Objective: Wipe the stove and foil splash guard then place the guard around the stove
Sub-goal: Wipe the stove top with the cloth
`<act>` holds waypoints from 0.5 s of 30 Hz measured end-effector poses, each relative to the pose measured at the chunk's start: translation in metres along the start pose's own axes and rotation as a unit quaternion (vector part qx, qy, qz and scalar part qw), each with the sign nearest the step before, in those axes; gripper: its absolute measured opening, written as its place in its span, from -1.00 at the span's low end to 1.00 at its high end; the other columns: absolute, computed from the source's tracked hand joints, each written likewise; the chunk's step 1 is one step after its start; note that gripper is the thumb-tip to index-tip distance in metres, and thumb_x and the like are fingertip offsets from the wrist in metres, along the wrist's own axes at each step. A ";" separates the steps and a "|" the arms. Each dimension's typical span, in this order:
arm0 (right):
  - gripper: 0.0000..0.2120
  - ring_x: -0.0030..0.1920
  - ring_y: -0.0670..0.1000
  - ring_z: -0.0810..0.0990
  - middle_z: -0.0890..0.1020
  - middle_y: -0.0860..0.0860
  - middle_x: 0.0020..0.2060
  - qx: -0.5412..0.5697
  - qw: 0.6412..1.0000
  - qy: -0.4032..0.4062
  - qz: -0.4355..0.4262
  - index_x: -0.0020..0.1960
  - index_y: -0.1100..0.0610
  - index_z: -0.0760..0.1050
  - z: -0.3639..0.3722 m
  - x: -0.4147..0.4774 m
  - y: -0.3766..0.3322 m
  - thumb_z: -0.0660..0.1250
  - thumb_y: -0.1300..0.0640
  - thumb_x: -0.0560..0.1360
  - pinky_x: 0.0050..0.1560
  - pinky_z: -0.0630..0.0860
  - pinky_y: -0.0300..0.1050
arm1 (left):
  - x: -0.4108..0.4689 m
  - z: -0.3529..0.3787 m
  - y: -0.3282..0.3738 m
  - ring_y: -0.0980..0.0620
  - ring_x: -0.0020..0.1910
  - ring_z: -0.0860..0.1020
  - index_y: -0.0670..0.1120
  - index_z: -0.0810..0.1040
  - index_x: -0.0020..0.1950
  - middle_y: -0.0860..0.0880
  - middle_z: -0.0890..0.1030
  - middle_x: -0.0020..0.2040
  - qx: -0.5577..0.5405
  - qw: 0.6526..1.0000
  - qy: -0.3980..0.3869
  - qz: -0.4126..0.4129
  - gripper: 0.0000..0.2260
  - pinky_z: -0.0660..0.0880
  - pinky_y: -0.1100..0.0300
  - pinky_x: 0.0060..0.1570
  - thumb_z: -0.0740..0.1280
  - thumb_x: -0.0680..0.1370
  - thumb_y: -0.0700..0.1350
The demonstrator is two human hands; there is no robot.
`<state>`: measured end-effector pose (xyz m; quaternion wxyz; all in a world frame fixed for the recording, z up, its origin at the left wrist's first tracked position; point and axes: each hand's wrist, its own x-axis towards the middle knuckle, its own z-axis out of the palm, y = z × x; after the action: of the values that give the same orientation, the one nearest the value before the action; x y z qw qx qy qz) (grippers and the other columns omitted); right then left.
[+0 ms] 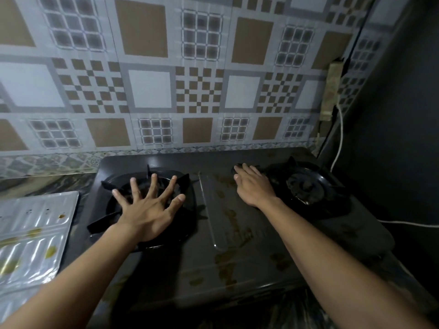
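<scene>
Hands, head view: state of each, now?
Left hand: open, fingers spread over the left burner, holding nothing.
Right hand: open, fingers straight, beside the right burner, holding nothing.

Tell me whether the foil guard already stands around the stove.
No, the foil splash guard lies flat on the counter left of the stove.

A tiled wall fills the upper frame, patterned in grey, brown and white squares, checks and grids. Along its foot at the left runs a border of smaller diamond-patterned tiles, just above the dark marbled tabletop. At the upper right a pale, yellowed strip stands upright on the wall. A white cable drops from beside it, in front of a dark panel at the right edge.
</scene>
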<state>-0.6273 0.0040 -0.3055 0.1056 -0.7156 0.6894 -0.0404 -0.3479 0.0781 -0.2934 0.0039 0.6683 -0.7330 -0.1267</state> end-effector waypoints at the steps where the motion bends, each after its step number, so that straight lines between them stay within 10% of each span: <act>1: -0.52 0.59 0.06 -0.02 0.06 0.00 0.61 -0.003 1.000 0.004 -0.004 0.60 0.02 0.08 0.000 0.002 -0.003 -0.13 -0.03 0.70 0.55 -0.04 0.15 | 0.000 0.001 0.001 -0.32 0.50 -0.40 0.37 -0.30 0.51 0.03 -0.29 0.60 -0.010 1.000 -0.002 0.002 -0.38 -0.41 -0.46 0.28 -0.27 0.47 0.45; 15: -0.58 0.59 -0.02 0.01 0.17 0.00 0.58 0.092 0.982 -0.047 -0.159 0.55 0.08 0.24 0.015 -0.004 -0.089 0.02 0.11 0.70 0.53 -0.10 0.06 | 0.003 0.005 -0.002 -0.08 0.58 -0.28 0.09 -0.13 0.62 -0.03 -0.25 0.62 0.019 0.996 0.058 0.064 -0.33 -0.28 -0.32 0.45 -0.21 0.56 0.34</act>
<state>-0.5375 0.0117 -0.3014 0.1956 -0.8046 0.5541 -0.0859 -0.3469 0.0759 -0.2991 0.0417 0.6262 -0.7751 -0.0737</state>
